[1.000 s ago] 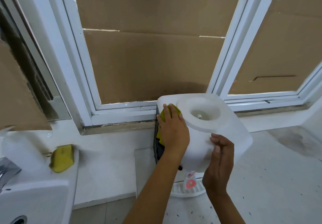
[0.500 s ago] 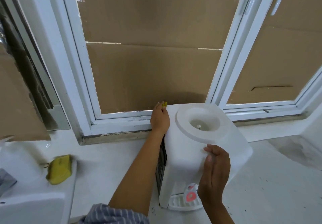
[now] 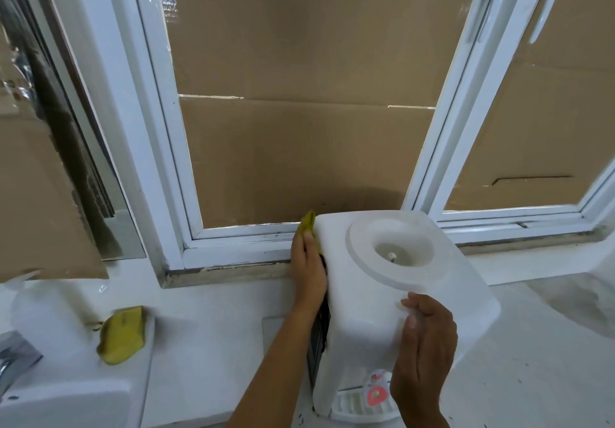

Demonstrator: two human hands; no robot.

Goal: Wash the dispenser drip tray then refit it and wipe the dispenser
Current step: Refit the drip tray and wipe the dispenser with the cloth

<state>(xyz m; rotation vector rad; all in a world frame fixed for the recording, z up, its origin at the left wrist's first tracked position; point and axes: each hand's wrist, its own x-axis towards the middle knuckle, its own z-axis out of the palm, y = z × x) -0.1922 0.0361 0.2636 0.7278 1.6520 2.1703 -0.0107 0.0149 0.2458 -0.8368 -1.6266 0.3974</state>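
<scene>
A white tabletop water dispenser [image 3: 372, 324] stands on the white counter below the window. Its white slotted drip tray [image 3: 354, 406] sits fitted at the base under a red tap [image 3: 376, 394]. My left hand [image 3: 307, 273] presses a yellow cloth [image 3: 309, 224] flat against the dispenser's back left side, at the top corner; only the cloth's upper edge shows. My right hand [image 3: 424, 344] grips the dispenser's front top edge, thumb on the rim of the round bottle well [image 3: 392, 251].
A yellow sponge [image 3: 123, 334] lies on the rim of a white sink [image 3: 66, 397] at the left, by a chrome tap [image 3: 13, 357]. White window frames [image 3: 159, 161] with cardboard behind the glass rise close behind the dispenser. The counter [image 3: 532, 361] stretches right.
My left hand slid the yellow cloth from the dispenser's top left corner down onto its back left side. The right hand kept its hold on the front. My view has moved closer.
</scene>
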